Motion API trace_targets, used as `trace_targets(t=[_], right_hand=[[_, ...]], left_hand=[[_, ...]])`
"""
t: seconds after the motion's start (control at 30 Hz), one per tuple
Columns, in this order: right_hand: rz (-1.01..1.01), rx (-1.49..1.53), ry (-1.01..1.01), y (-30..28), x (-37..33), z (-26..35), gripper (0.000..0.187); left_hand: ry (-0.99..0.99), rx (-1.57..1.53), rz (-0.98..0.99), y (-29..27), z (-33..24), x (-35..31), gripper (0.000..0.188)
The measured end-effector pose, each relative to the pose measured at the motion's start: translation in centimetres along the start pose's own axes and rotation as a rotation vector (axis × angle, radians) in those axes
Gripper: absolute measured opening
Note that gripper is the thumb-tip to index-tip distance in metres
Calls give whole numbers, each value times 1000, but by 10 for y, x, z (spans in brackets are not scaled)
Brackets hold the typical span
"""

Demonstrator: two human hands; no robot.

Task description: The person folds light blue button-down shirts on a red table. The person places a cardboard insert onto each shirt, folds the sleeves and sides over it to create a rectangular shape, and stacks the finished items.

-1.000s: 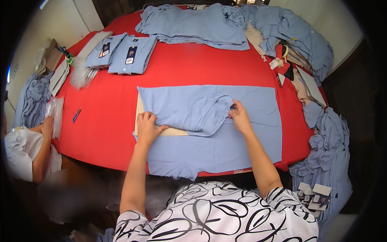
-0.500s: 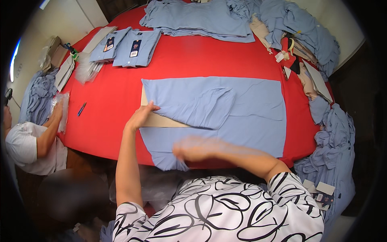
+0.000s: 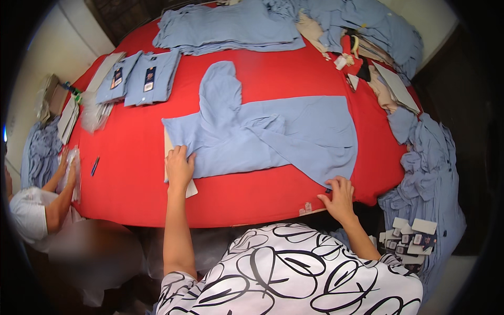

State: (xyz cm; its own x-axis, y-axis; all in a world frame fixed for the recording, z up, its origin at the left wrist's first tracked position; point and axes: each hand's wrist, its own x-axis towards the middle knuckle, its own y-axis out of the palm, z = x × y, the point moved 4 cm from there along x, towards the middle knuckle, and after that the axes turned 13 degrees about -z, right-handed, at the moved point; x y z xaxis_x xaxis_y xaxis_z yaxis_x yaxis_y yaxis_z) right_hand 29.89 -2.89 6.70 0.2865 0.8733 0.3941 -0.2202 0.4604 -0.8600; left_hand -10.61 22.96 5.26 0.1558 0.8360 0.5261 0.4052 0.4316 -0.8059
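Note:
A light-blue shirt [image 3: 226, 152] lies spread on the red table in front of me, folded partly over a beige card board [image 3: 191, 188] that peeks out along its left edge. One sleeve [image 3: 220, 86] points away toward the far side. Another sleeve [image 3: 317, 157] slants to the near right, its end by a small dark spot. My left hand [image 3: 179, 167] rests on the shirt's left end over the board, thumb apart from the fingers. At the slanted sleeve's end is my right hand [image 3: 340, 200], fingers curved and thumb spread; a firm grip does not show.
Folded shirts with tags [image 3: 149, 79] lie back left, a shirt stack [image 3: 226, 29] at the far edge. A pen [image 3: 95, 166] lies left, near a co-worker's hands [image 3: 65, 170] on clear plastic. Loose blue garments [image 3: 428, 163] and tags [image 3: 409, 239] are at right.
The shirt's near part has been folded over the board, and one sleeve now points away. My right hand has moved right to the other sleeve's end. The left stays by the board.

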Motion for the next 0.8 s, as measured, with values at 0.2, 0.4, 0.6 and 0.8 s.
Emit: trace_targets(t=[0.2, 0.4, 0.6, 0.8], right_hand=[[-305, 490, 475, 9, 74, -96, 9], [-324, 54, 201, 43, 230, -130, 18], [-406, -248, 89, 76, 224, -70, 34], [-102, -188, -70, 100, 184, -71, 52]], left_hand=[[4, 62, -124, 19, 8, -7, 19], [-35, 32, -205, 24, 18, 3, 14], [-165, 218, -97, 14, 19, 11, 21], [-320, 123, -197, 17, 29, 10, 23]])
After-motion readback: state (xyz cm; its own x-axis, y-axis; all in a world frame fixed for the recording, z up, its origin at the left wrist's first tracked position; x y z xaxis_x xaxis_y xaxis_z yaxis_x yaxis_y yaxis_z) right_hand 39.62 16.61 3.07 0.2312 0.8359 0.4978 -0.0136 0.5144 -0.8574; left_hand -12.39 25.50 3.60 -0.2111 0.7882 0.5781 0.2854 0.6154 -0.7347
